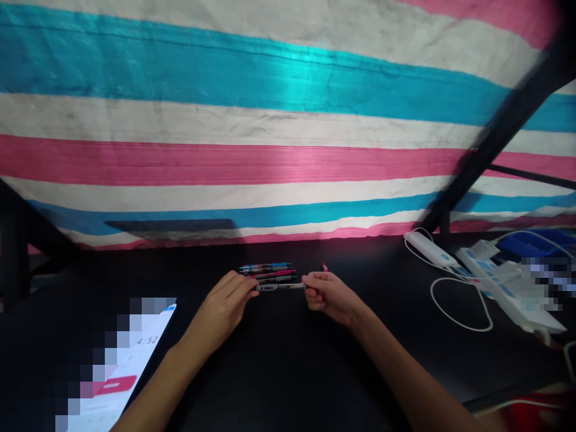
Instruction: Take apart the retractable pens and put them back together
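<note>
A grey-and-clear pen (pixel 279 287) lies crosswise between my two hands, just above or on the black table. My left hand (pixel 228 305) is closed on its grey clip end. At the other end, my right hand (pixel 332 296) pinches the pen with thumb and curled fingers. Just beyond it, several pens lie side by side, among them a blue pen (pixel 272 266), a red pen (pixel 284 272) and a dark pen (pixel 281 279); my left fingers partly cover their left ends. A small red piece (pixel 324 267) shows behind my right hand, its kind unclear.
A lit screen (pixel 143 354) showing 4:52 is at the lower left. At the right, a white power strip (pixel 488 282), a white plug-in device (pixel 431 249), looping cables (pixel 432 294) and a blue object (pixel 533 242) occupy the table. Striped sheeting (pixel 288 165) hangs behind, beside black slanted bars (pixel 490 150).
</note>
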Tool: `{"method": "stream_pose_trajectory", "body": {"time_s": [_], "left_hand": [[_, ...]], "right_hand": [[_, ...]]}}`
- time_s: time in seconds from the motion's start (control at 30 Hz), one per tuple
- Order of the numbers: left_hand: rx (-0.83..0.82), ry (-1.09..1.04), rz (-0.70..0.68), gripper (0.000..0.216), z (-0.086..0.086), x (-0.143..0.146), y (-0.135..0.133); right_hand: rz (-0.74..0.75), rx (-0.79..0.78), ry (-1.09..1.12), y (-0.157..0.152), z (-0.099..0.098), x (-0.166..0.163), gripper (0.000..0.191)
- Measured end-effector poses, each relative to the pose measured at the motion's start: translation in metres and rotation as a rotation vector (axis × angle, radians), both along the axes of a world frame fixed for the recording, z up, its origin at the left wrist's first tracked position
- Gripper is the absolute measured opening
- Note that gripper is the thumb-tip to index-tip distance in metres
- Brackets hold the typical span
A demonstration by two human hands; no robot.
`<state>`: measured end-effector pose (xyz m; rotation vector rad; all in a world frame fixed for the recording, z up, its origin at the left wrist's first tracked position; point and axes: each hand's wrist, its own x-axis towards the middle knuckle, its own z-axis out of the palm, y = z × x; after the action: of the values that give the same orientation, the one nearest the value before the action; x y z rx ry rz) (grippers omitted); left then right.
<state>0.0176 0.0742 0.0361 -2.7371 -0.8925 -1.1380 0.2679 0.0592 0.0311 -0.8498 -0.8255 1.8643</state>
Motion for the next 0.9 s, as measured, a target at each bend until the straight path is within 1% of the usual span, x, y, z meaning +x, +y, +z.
{"method": "stream_pose_trajectory", "body": {"time_s": [0.1,0.17,0.37,0.43,0.5,0.53,0.6,0.63,0.67,0.7,0.77,0.83,0.9], "left_hand": [[0.11,0.047,0.037,0.018,0.0,0.002,-0.004],[0.144,0.049,0.054,0.017,-0.001,0.003,-0.005],[0.095,0.04,0.043,0.015,-0.001,0.005,-0.005],[0.114,0.003,0.042,0.014,0.0,0.005,-0.006],[0.138,-0.044,0.061,0.013,0.0,0.002,-0.006],[0.139,-0.057,0.07,0.013,0.001,0.001,-0.005],[0.097,-0.042,0.077,0.012,0.001,-0.002,-0.003],[0.059,-0.018,0.078,0.012,0.002,-0.004,-0.002],[0.02,0.011,0.078,0.011,0.002,-0.004,-0.001],[-0.012,0.04,0.078,0.012,0.002,-0.004,0.0],[-0.031,0.08,0.077,0.013,0.002,-0.002,-0.001],[0.014,0.099,0.059,0.016,0.002,0.001,-0.002],[0.086,0.104,0.046,0.016,0.001,0.004,-0.004]], "right_hand": [[0.062,-0.073,0.062,0.0,-0.002,0.001,0.041],[0.094,-0.093,0.089,-0.001,-0.004,0.001,0.041],[0.105,-0.079,0.079,-0.001,-0.002,0.0,0.042],[0.107,-0.066,0.039,-0.002,0.002,-0.001,0.036],[0.087,-0.004,-0.091,-0.005,0.007,-0.002,0.03],[0.066,0.057,-0.2,-0.006,0.009,-0.003,0.031],[0.009,0.222,-0.443,-0.009,0.013,-0.005,0.04],[-0.013,0.292,-0.531,-0.01,0.014,-0.006,0.045],[-0.019,0.328,-0.578,-0.011,0.014,-0.007,0.048],[-0.006,0.327,-0.575,-0.012,0.014,-0.007,0.05],[0.065,0.239,-0.469,-0.012,0.012,-0.008,0.052],[0.158,0.127,-0.336,-0.011,0.011,-0.006,0.053],[0.217,0.07,-0.242,-0.011,0.012,-0.004,0.053]]}}
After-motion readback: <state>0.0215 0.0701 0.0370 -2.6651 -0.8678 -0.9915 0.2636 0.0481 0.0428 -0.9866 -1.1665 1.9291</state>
